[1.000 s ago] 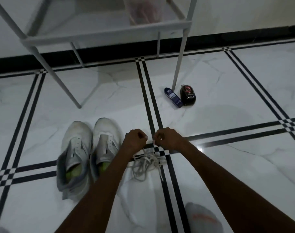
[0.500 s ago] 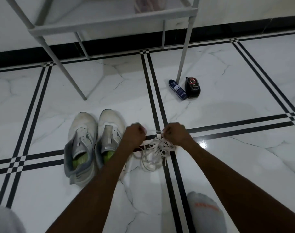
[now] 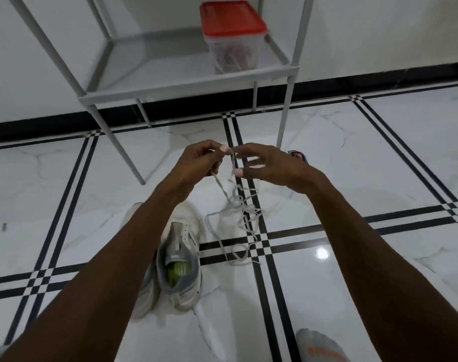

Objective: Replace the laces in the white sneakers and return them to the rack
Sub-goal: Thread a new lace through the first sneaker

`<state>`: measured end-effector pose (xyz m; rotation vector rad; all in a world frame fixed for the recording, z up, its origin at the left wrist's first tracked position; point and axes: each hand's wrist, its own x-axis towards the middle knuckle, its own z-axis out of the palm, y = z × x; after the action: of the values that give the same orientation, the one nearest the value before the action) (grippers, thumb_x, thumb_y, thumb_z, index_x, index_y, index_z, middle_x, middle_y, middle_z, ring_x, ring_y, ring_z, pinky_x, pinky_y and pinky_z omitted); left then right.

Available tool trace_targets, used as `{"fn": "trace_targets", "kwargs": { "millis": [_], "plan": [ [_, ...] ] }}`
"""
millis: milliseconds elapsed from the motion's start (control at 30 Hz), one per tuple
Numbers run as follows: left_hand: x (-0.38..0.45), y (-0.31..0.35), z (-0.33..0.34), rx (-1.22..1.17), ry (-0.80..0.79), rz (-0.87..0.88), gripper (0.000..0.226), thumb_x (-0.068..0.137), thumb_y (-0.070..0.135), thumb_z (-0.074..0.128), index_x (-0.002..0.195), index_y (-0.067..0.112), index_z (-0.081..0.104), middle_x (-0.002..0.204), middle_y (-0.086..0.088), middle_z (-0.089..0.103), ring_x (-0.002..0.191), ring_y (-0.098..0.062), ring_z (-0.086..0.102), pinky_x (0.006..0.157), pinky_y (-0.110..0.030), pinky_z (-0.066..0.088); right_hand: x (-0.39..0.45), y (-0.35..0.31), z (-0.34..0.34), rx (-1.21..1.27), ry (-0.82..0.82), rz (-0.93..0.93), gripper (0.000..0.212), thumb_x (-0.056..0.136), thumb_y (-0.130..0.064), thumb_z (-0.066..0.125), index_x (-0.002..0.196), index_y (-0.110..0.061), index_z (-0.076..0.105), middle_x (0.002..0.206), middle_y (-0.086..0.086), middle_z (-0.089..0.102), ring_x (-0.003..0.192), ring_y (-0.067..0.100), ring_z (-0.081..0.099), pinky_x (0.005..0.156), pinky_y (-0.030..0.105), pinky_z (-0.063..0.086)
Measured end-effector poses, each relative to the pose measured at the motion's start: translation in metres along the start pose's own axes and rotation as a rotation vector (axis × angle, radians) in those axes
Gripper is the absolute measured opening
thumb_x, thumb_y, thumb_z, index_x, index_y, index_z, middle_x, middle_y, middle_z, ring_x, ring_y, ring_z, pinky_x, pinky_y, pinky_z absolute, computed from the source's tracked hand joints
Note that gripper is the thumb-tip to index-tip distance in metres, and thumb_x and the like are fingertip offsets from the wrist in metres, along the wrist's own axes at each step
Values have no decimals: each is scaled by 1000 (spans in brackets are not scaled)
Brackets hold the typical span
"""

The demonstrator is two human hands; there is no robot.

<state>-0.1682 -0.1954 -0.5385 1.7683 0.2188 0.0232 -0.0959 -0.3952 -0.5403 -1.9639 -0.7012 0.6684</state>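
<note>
Two white sneakers with grey collars and green insoles stand unlaced on the marble floor; the right one (image 3: 182,259) shows fully, the left one (image 3: 144,291) is mostly hidden behind my left forearm. A tangle of white laces (image 3: 238,218) hangs from my raised hands down to the floor right of the shoes. My left hand (image 3: 201,163) pinches a strand at its fingertips. My right hand (image 3: 264,163) pinches the same strand close beside it. The grey metal rack (image 3: 186,87) stands behind, its lowest shelf just above the floor.
A clear plastic box with a red lid (image 3: 233,37) sits on the rack shelf at the right. A small black and red object (image 3: 298,155) lies by the rack's front right leg, partly behind my right hand. My grey-socked foot (image 3: 322,346) shows at the bottom right.
Both hands have risen from the floor, lifting the laces so the tangle hangs stretched below them. The view has tilted up, bringing the rack shelf and red-lidded box into sight.
</note>
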Motion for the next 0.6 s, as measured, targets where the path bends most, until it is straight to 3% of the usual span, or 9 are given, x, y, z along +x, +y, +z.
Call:
{"fn": "trace_targets", "kwargs": {
  "millis": [67, 133, 233, 300, 367, 467, 533, 600],
  "plan": [
    [2, 6, -3, 30, 0, 26, 24, 98, 31, 65, 101, 9, 73, 72, -1, 56, 71, -16, 51, 75, -31, 48, 7, -8, 6, 74, 15, -46, 26, 94, -21, 68, 117, -9, 69, 108, 8, 73, 99, 19, 70, 87, 29, 56],
    [1, 9, -10, 46, 23, 15, 29, 98, 33, 64, 100, 5, 73, 69, 2, 54, 69, -15, 50, 78, -32, 46, 10, -3, 4, 108, 102, -56, 17, 98, -18, 62, 105, -6, 72, 92, 9, 73, 87, 19, 67, 84, 35, 54],
    [0, 5, -26, 83, -16, 14, 33, 101, 34, 58, 102, 5, 74, 69, 5, 52, 72, -15, 48, 82, -32, 45, 10, 7, -1, 186, 193, -59, 21, 101, -27, 58, 116, -15, 66, 115, -2, 68, 103, 15, 64, 89, 37, 55],
    [-1, 4, -28, 85, -68, 35, 34, 103, 35, 55, 105, 6, 73, 71, 5, 53, 73, -15, 49, 82, -30, 46, 9, 4, 10, 268, 64, -74, 32, 99, -33, 60, 130, -23, 58, 130, -7, 62, 117, 10, 61, 93, 35, 57],
    [0, 5, -25, 90, -94, 56, 34, 103, 35, 56, 104, 5, 72, 73, 3, 55, 72, -14, 49, 79, -30, 47, 12, 1, 26, 256, -50, -51, 33, 97, -34, 63, 129, -24, 59, 121, -7, 68, 112, 8, 64, 91, 31, 56],
    [2, 8, -27, 140, -92, 59, 33, 102, 37, 56, 96, 9, 72, 70, 10, 57, 68, -10, 46, 72, -27, 43, 14, 3, 34, 201, 59, -66, 17, 98, -32, 61, 105, -17, 68, 95, -1, 70, 90, 10, 62, 81, 32, 50],
    [4, 6, -34, 155, -105, 38, 33, 102, 38, 55, 93, 11, 71, 68, 11, 54, 65, -8, 44, 72, -27, 41, 14, 7, 26, 226, 169, -42, 16, 100, -33, 58, 104, -21, 67, 107, 6, 67, 94, 11, 58, 81, 30, 48],
    [5, 4, -38, 162, -136, 29, 34, 103, 40, 53, 93, 12, 71, 71, 4, 50, 66, -10, 44, 74, -29, 41, 13, 8, 22, 327, 151, -58, 21, 101, -35, 56, 118, -24, 61, 127, 0, 62, 113, 10, 59, 84, 31, 50]
  ]
}}
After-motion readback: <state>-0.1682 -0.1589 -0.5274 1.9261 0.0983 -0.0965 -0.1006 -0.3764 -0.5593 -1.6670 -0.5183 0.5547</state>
